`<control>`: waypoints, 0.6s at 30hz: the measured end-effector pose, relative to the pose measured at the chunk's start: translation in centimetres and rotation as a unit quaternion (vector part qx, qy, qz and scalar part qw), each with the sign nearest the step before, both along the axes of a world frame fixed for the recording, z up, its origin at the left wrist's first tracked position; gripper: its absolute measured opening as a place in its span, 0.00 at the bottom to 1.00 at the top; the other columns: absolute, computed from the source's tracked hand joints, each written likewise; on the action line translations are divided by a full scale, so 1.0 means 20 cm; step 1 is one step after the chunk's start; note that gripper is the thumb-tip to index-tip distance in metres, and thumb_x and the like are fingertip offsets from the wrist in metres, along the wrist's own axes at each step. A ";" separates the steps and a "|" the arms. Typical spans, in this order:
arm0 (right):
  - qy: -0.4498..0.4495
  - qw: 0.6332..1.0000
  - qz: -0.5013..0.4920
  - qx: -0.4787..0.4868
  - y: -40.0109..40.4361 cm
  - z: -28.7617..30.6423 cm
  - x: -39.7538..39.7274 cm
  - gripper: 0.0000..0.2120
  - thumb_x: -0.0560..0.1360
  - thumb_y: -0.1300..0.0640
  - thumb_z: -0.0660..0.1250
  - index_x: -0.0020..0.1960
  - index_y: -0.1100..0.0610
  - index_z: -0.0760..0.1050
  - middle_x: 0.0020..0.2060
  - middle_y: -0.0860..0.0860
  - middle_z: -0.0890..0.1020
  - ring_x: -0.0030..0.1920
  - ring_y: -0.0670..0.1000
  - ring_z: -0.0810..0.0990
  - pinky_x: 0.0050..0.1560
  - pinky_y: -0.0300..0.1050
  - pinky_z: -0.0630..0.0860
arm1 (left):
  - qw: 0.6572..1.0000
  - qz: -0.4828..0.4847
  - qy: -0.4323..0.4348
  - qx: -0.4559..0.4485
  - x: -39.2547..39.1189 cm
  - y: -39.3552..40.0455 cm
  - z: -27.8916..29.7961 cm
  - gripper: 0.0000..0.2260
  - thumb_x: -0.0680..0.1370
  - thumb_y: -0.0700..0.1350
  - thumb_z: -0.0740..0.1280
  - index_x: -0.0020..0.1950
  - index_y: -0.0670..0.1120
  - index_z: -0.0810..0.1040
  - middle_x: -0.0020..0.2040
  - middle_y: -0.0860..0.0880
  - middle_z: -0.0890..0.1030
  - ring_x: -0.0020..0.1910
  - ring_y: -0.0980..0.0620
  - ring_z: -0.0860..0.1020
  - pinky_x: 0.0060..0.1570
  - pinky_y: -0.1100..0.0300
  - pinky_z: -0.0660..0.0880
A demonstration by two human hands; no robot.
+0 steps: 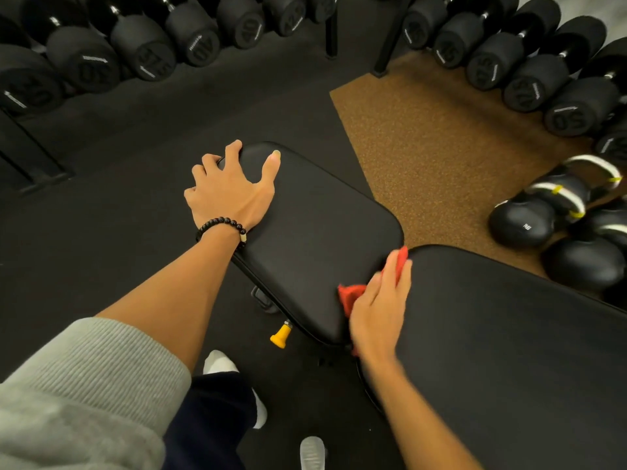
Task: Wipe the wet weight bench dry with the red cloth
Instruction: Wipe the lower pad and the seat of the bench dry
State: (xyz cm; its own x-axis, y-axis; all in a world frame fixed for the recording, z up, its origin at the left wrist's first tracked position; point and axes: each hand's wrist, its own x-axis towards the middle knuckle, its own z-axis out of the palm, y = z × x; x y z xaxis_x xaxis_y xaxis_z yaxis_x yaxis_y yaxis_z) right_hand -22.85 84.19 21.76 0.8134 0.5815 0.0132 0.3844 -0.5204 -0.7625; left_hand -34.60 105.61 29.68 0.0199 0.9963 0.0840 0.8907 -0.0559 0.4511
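Head view shows your right hand (380, 310) pressing the red cloth (353, 295) flat against the weight bench (322, 239), right at the gap where the seat pad meets the longer back pad (509, 334). Its fingers lie nearly straight over the cloth, which peeks out past your fingertips and at the thumb side. Your left hand (230, 191) grips the far corner of the seat pad, fingers curled over the edge and thumb on top, well apart from the right.

The cloth looks soft, light and bunched, so it will likely fold and slip under your palm; keep it spread beneath flat fingers. The bench upholstery appears smooth, black and faintly glossy, probably slick while damp, and firm enough to take pressure. Any wetness is too faint to make out. A yellow adjustment knob (281, 336) sits below the seat pad's near edge.
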 end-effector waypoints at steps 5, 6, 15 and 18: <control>-0.061 0.993 0.086 -0.049 -0.15 -0.04 -0.19 0.27 0.84 0.49 0.43 0.82 0.52 0.48 0.81 0.51 0.43 0.80 0.55 0.39 0.79 0.55 0.44 | 1.000 -0.004 0.000 -0.005 -0.01 -0.02 0.01 0.36 0.72 0.77 0.47 0.75 0.60 0.61 0.70 0.48 0.68 0.68 0.46 0.66 0.61 0.45 0.65; -0.061 0.994 0.074 -0.058 -0.07 -0.03 -0.10 0.27 0.84 0.49 0.43 0.82 0.53 0.49 0.81 0.53 0.45 0.80 0.56 0.41 0.79 0.56 0.45 | 1.000 -0.008 0.000 -0.004 0.00 -0.02 0.01 0.36 0.72 0.76 0.47 0.75 0.59 0.61 0.70 0.48 0.68 0.68 0.46 0.66 0.62 0.45 0.65; -0.185 0.963 0.145 -0.132 0.64 0.18 0.09 0.25 0.83 0.47 0.50 0.79 0.51 0.55 0.80 0.54 0.55 0.79 0.61 0.49 0.77 0.64 0.48 | 0.999 -0.012 -0.041 -0.021 -0.01 -0.03 0.05 0.34 0.75 0.74 0.45 0.76 0.60 0.61 0.71 0.49 0.69 0.70 0.47 0.66 0.64 0.46 0.63; -0.235 0.921 0.304 -0.062 0.79 0.28 -0.16 0.26 0.83 0.49 0.52 0.80 0.50 0.55 0.81 0.51 0.54 0.80 0.57 0.47 0.78 0.61 0.48 | 0.990 -0.007 -0.126 -0.070 -0.03 0.00 0.10 0.35 0.73 0.76 0.47 0.76 0.62 0.61 0.72 0.52 0.70 0.71 0.48 0.67 0.69 0.44 0.62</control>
